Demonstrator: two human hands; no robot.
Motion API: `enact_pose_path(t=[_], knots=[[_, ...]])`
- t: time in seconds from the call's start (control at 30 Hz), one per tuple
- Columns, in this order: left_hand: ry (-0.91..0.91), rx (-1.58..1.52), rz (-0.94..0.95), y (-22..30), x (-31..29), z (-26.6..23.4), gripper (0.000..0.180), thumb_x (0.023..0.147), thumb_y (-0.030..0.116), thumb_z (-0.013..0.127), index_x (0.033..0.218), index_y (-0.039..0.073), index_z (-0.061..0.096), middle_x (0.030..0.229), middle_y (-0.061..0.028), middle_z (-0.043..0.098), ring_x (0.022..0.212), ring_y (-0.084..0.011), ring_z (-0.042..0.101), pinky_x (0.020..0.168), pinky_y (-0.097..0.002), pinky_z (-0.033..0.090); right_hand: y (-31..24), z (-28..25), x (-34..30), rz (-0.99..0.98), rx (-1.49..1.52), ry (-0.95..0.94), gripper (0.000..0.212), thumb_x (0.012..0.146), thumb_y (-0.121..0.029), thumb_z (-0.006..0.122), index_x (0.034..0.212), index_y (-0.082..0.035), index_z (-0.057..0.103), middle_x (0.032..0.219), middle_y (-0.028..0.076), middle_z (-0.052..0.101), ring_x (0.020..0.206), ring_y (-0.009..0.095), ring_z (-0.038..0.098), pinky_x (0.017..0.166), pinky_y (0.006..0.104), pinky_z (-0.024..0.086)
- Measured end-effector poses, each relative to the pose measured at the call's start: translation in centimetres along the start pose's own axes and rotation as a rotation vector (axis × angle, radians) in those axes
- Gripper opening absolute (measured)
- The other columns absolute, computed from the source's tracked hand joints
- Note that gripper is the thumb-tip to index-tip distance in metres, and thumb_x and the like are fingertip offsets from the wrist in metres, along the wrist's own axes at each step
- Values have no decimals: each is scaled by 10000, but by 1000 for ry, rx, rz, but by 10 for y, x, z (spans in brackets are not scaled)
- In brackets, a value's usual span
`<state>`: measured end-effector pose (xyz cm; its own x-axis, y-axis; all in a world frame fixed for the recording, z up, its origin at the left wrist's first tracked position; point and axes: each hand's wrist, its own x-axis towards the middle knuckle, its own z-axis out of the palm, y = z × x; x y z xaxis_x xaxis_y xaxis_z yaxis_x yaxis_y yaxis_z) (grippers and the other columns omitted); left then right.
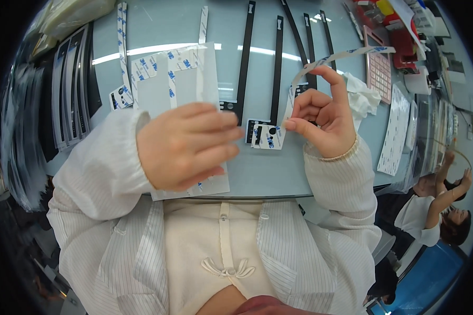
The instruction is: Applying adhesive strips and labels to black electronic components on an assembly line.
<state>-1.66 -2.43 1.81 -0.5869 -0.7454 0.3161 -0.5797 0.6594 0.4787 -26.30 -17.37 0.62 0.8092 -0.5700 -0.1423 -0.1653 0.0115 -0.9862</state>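
Observation:
My right hand pinches a long white adhesive strip with blue printing between thumb and bent fingers. The strip arches up over the raised index finger and trails off to the right. Its wider end tab, with black cut-outs, hangs by the thumb, overlapping the foot of an L-shaped black strip on the table. My left hand, smeared by motion, is over a pale backing sheet bearing blue-printed adhesive pieces. Its fingers reach out rightward, slightly apart, with nothing visible in them; its thumb is mostly hidden.
More black strips lie across the glassy table. Stacked dark panels and clear film sheets line the left side. At right are crumpled tissue, a pink calculator and a white printed sheet. People sit beyond, at right.

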Motion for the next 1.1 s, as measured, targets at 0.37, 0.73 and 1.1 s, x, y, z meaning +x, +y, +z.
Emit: enact_pose_path(t=[0.37,0.73,1.1], knots=[[80,106,81,5,-9,28,207,779,153,676,939,21,674,1056,-109,707,879,-225,590,673,-321,445,6,5,1,3,-30,31,773,787,87,699,1411,-73,271,815,62,628,764,115,644,717,217,517],[53,122,35,8,-5,24,172,730,92,662,877,1,665,1040,-102,701,937,-208,612,726,-295,485,2,4,5,7,-90,-5,841,789,113,702,1448,-60,208,879,98,613,801,121,660,738,223,539],[43,155,54,11,-8,27,178,730,104,718,887,34,672,1068,-103,717,842,-195,573,631,-277,424,2,7,1,21,-83,10,838,797,98,705,1455,-49,207,888,110,612,796,128,665,737,221,543]])
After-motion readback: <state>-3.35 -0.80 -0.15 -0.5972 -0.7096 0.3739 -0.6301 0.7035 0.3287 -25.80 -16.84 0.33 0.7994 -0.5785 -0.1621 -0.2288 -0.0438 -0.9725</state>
